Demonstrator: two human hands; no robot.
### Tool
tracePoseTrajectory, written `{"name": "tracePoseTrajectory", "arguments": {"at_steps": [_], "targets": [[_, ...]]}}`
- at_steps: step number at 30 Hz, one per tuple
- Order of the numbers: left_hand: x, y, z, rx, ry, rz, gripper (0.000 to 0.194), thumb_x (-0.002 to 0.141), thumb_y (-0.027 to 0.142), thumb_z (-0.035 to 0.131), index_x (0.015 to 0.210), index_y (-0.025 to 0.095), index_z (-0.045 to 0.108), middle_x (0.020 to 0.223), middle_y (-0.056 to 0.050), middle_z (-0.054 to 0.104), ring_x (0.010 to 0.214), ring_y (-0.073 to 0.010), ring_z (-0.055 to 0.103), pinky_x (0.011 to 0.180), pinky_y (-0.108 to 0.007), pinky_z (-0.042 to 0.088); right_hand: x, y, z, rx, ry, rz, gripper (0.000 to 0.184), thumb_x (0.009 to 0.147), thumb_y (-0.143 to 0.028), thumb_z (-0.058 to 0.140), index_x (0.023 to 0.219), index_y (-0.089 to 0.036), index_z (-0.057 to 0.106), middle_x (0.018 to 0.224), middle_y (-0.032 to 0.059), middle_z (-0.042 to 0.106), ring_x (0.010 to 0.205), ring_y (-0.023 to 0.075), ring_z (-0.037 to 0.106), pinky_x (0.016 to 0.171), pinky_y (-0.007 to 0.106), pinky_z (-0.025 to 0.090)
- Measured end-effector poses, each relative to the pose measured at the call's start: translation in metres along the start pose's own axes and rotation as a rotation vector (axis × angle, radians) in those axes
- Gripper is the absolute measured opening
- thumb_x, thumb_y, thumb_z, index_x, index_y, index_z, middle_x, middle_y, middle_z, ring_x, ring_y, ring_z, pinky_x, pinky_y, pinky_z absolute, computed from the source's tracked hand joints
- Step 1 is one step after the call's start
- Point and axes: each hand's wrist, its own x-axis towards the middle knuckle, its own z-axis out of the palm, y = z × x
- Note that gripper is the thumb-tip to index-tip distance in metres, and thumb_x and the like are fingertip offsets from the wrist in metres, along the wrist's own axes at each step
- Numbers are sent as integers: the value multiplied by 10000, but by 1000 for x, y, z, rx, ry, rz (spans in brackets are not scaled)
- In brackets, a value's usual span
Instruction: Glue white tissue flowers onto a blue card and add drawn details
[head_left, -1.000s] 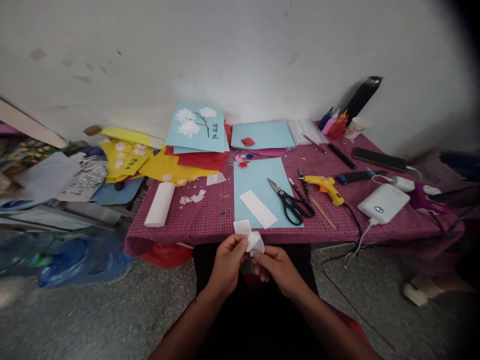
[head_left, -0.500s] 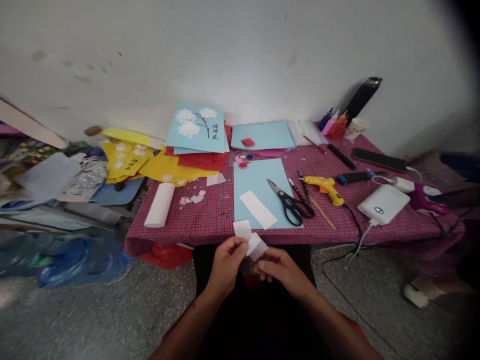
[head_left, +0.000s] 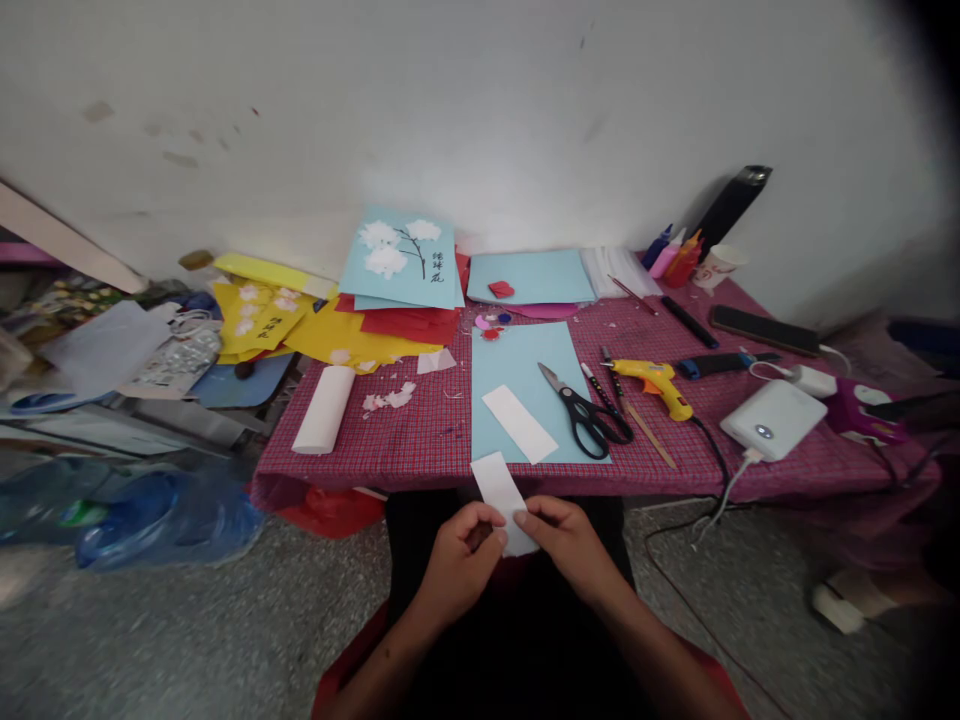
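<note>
Between my hands is a strip of white paper [head_left: 498,486], held over my lap just off the table's front edge. My left hand [head_left: 465,558] pinches its left side and my right hand [head_left: 566,540] grips the right side with thumb and fingers. The strip's upper end tilts toward the table, and its lower end is partly hidden by my fingers. Beyond it, a second white paper strip [head_left: 519,424] lies on a light blue sheet [head_left: 517,355]. Black-handled scissors [head_left: 581,410] rest open on the same sheet, to the right.
A white paper roll [head_left: 324,410] and paper scraps [head_left: 390,398] lie at left. Blue cards with white flowers [head_left: 401,262] stand on a pile at the back. On the right are a yellow glue gun [head_left: 652,386], a white power bank [head_left: 774,420], cables and glue bottles [head_left: 679,258].
The white strip, folded or bent between my fingers before, is now opened out longer and flatter. My hands have dropped slightly toward my lap, and the view has shifted a little.
</note>
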Motion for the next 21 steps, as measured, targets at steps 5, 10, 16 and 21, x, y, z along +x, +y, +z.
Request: {"name": "tracePoseTrajectory", "arguments": {"at_steps": [5,10,16,21], "targets": [[6,-12,5,-267,93,-46,232,799,303,732,913,204,556,783,28,598,678,-110,529,628,-212,426,-8,-8,-7,-113,-90,11,268,833,-411,681,712,-174,647,644,-25,568,585,120,485,549,240,374],[12,-9,6,-227,128,-36,212,817,290,696,955,200,564,694,52,557,591,-91,478,553,-193,377,-17,-15,-15,-184,-199,22,272,869,-406,635,737,-171,602,654,-35,524,589,108,453,543,227,342],[61,50,0,209,105,185,166,832,272,638,980,196,642,676,45,564,586,-107,503,542,-201,392,1,-42,-29,-241,2,-139,249,899,-429,590,940,-184,614,758,-12,586,649,136,521,587,243,398],[132,83,1,563,33,353,275,826,189,592,1092,208,659,870,-1,699,659,-142,598,612,-240,459,48,-68,-36,-715,258,-256,253,887,-309,565,1104,-182,595,740,-1,648,657,172,597,623,268,402]]}}
